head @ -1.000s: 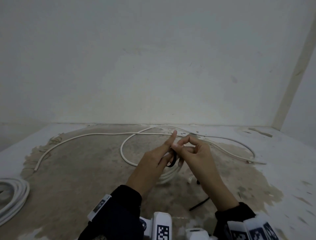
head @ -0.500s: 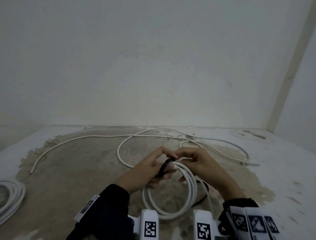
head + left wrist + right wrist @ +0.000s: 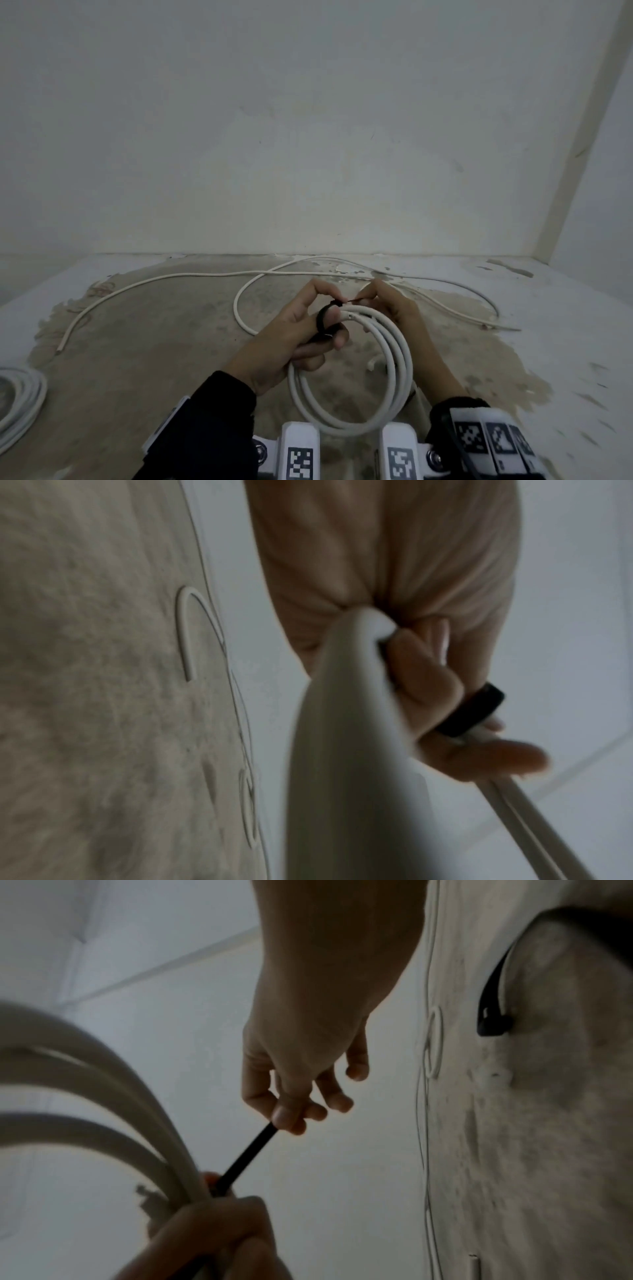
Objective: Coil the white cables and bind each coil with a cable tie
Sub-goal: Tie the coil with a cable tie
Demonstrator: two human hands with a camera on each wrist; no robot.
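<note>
Coil: smooth round white cable (image 3: 387, 370) wound in several loops, held up above the floor between the two hands, its cut end at the top beside the tie.
Tie: a thin black cable tie (image 3: 325, 318), matte, looped around the coil's strands at the top left; its narrow tail runs right.
Left hand (image 3: 291, 339): fingers curled around the bundled strands where the tie wraps them.
Right hand (image 3: 394, 305): thumb and forefinger pinching the tie's tail, other fingers loosely bent.
Floor (image 3: 144, 359): rough, mottled brown patch ringed by flaking white paint.
Loose cable (image 3: 239, 274): long and white, lying in open curves by the wall.
Second coil (image 3: 20, 397): white, flat on the floor, far left.
Spare tie (image 3: 493, 993): black, curved, on the floor.
</note>
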